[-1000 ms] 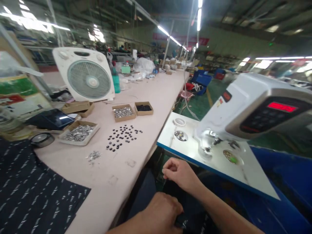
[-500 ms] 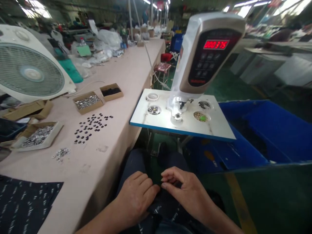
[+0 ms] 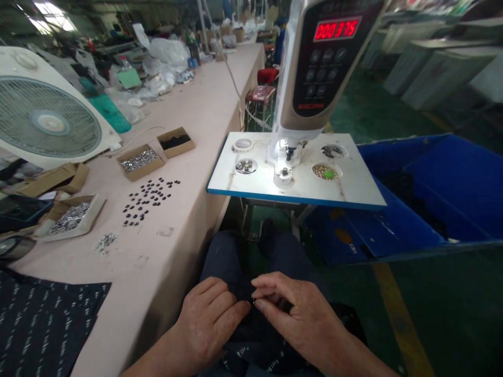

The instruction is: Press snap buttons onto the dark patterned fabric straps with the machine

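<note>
**Working Clearances and Finger Aperture**

Left boundary: right-hand edge of the pale table [image 3: 212, 99], slanting from the lower left toward the upper centre, to the left of the left hand [image 3: 214, 319]. Forward boundary: blue-edged white platform [image 3: 306, 184], ahead of the knees and well apart from the fingertips; left corner close beside the table edge. Between platform and fingertips: open gap over dark-trousered thighs [image 3: 291, 256]. Right side: green floor [image 3: 451, 314] with yellow stripe [image 3: 401, 314], then blue bin [image 3: 440, 173] beside the platform. Overhead limit above the platform: machine head [image 3: 302, 112] with red display [image 3: 337, 30], reading 000375.

On the table: loose dark discs [image 3: 147, 201] near the edge, box of silver pieces [image 3: 139, 162], white-printed dark cloth [image 3: 43, 324] at the near left.

Left-hand fingers: curled close together, back of hand upward, thumb extended toward the right hand [image 3: 298, 314]. Underside hidden; cannot tell what is gripped. Right-hand fingers: bent toward the left hand, narrow opening between thumb and forefinger. Small bright spot [image 3: 253, 301] at the thumb tip; too small to identify, and cannot tell whether held. Thumb tips of both hands: near each other, slightly apart.

Workpiece location: dark lettered fabric [image 3: 275, 358] on the lap, below and between both hands. White lettering visible toward the bottom; upper extent hard to separate from the trousers.
</note>
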Action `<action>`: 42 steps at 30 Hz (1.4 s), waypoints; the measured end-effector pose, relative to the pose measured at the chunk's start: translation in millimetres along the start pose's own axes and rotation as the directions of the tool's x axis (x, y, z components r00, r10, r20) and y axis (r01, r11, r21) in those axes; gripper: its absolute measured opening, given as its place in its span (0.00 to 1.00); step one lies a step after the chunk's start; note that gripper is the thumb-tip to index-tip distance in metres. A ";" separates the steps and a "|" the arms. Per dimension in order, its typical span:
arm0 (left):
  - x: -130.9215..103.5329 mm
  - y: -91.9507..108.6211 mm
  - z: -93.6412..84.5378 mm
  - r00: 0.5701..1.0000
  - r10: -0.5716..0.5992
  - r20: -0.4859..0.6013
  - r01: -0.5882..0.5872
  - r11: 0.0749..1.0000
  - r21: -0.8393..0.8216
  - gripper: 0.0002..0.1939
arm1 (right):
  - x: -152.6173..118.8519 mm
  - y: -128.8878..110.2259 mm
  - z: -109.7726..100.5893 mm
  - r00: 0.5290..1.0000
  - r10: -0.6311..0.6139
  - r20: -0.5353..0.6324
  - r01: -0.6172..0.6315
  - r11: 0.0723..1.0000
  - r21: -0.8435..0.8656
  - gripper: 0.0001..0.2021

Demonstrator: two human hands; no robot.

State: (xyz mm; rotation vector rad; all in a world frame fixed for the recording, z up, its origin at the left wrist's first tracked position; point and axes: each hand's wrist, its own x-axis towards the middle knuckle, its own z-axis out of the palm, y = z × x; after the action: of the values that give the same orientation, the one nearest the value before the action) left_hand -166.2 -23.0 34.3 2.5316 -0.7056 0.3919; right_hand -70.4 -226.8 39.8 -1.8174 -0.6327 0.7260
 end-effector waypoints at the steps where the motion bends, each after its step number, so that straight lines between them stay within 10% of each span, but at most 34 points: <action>1: -0.3 0.4 -1.0 1.000 -0.002 -0.012 0.002 1.000 0.005 0.09 | -0.7 -0.6 0.5 1.000 -0.008 -0.005 0.008 1.000 0.001 0.13; 24: -0.3 2.7 -8.7 0.996 0.032 -0.080 -0.032 0.999 -0.005 0.10 | 0.6 -2.8 2.3 0.929 -0.368 0.043 0.364 0.883 -0.296 0.19; 42: -2.1 -0.2 0.0 0.967 -0.255 0.018 0.253 0.944 -0.212 0.12 | -2.5 -10.1 -6.1 0.900 -0.421 0.114 0.434 0.836 -0.335 0.19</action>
State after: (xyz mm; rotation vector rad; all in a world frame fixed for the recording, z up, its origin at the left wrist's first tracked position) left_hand -167.8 -22.1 33.4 2.3745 -0.3849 0.2254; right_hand -68.6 -229.1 51.5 -1.8867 -1.2138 0.3525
